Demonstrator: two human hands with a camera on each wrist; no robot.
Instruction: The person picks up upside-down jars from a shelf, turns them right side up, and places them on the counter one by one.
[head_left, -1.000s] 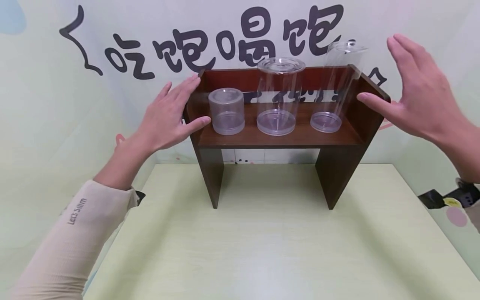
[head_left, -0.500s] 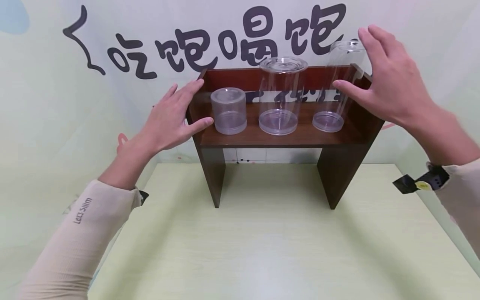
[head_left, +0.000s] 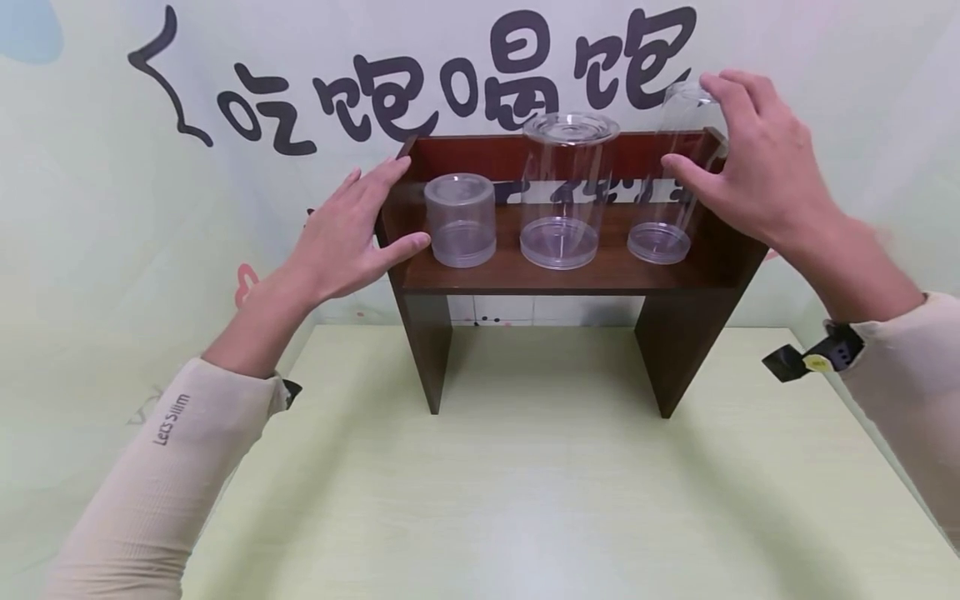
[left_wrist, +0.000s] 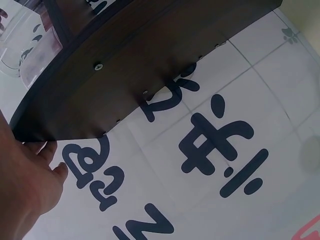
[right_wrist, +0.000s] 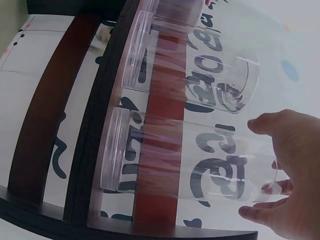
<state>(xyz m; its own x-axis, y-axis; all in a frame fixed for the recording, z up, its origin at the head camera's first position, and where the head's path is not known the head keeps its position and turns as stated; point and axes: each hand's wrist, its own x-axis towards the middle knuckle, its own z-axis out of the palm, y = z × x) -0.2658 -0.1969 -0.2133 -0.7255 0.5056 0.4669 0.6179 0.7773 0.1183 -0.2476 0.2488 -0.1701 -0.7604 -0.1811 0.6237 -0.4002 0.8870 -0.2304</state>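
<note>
Three clear plastic jars stand lid-down on a dark brown wooden shelf (head_left: 570,291): a short jar (head_left: 460,221) on the left, a taller wide jar (head_left: 561,200) in the middle and a tall narrow jar (head_left: 660,242) on the right. My left hand (head_left: 341,233) rests at the upper edge of the shelf's left side panel (left_wrist: 125,60), fingers extended, thumb in front beside the short jar. My right hand (head_left: 768,162) is spread around the upper end of the narrow jar. In the right wrist view a gap shows between its thumb (right_wrist: 262,124) and that jar.
The shelf stands at the back of a pale wooden table (head_left: 510,483). Behind it hangs a white wall covering (head_left: 97,208) with large dark lettering. Under the shelf board is an opening between the two side panels.
My right hand has moved left from outside the shelf's right side to the top of the narrow jar. The left hand keeps its place; the view has shifted slightly.
</note>
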